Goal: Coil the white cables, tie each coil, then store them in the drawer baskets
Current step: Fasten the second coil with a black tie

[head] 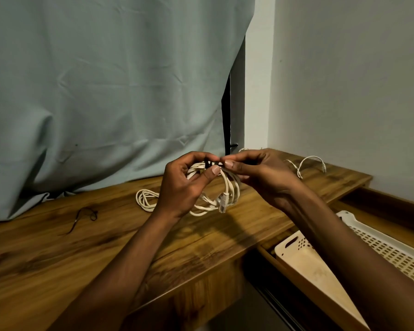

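Above the wooden desk, my left hand grips a coil of white cable; a clear plug hangs from the coil's lower part. A black tie crosses the top of the coil. My right hand pinches the right end of that tie, thumb and forefinger together. A second coiled white cable lies on the desk left of my left hand. A third white cable lies loose near the desk's back right corner. The white perforated basket sits in the open drawer at right.
A loose black tie lies on the desk's left part. A pale green curtain hangs behind the desk, reaching its surface. A white wall closes the right side. The open drawer juts out below the desk's right end.
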